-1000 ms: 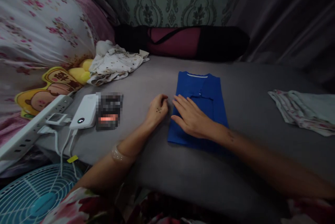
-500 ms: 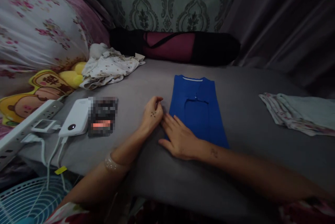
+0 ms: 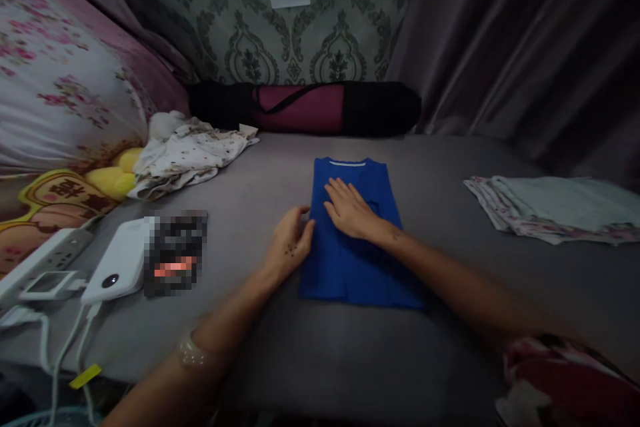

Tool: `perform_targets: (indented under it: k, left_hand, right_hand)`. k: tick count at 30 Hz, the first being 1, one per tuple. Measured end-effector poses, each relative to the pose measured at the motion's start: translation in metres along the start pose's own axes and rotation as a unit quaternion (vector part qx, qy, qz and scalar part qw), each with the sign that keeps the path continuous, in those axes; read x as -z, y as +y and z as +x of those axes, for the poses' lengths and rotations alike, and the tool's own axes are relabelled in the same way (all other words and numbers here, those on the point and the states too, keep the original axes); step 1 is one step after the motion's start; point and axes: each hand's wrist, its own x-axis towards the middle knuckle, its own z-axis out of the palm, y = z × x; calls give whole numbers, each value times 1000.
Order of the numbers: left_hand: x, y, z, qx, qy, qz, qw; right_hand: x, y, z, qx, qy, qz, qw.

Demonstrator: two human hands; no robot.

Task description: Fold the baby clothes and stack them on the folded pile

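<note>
- Blue shirt [image 3: 323, 274] is folded into a neat, flat rectangle on the grey bed [image 3: 425, 360], pretty much mid-view, with the collar pointing away from the person and a pale strip showing inside the neckline.
- Right hand [image 3: 351, 212] is palm down on the upper part of the shirt, fingers straight and slightly spread, not gripping anything as far as I can see.
- Left hand [image 3: 290, 244] is on its side at the shirt's left edge, fingers curled and thumb up by the fabric. Can't tell if it's pinching any of it.
- There's a clear bracelet [image 3: 191, 352] on the left wrist and a red floral sleeve [image 3: 555, 374] on the right arm.
- Over on the left: white power bank [image 3: 117, 264] with a cable plugged in, right beside a pixelated dark item [image 3: 175, 254] that has a reddish patch. Can't make out what that one is.
- Power strip [image 3: 55, 257] sits further left, with a yellow cartoon cushion [image 3: 55, 197] behind it.
- Crumpled spotted cloth [image 3: 193, 150] is heaped at the back left, near a long black and maroon bag [image 3: 300, 109] lying along the patterned wall [image 3: 295, 47].
- Stack of folded cloths [image 3: 555, 207], pale green on top, is off to the right, well apart from the shirt.
</note>
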Motion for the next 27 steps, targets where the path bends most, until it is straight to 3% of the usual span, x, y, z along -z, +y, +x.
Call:
perform_targets:
  k: [4, 9, 11, 15, 18, 21, 25, 27]
  left_hand:
    - [-4, 6, -8, -84, -100, 62, 989]
    - [1, 14, -13, -111, -220, 138, 959]
    - [3, 16, -13, -113, -248, 150, 950]
    - [5, 17, -12, -116, -268, 161, 943]
    - [6, 17, -12, -120, -275, 160, 940]
    - [7, 19, -12, -111, -288, 161, 937]
    - [8, 21, -11, -106, -292, 156, 938]
    - [8, 22, -11, -109, -290, 153, 939]
  right_hand:
    - [-9, 21, 26, -46, -51, -45, 997]
    - [-3, 34, 38, -51, -141, -8, 989]
    - [7, 50, 45, -53, -112, 7, 992]
    - [16, 98, 64, -167, 42, -44, 984]
    - [8, 128, 72, -247, 28, -59, 967]
    - [0, 142, 76, -250, 3, -69, 966]
    - [8, 141, 80, -256, -39, -68, 963]
    - [14, 132, 84, -254, -28, -72, 964]
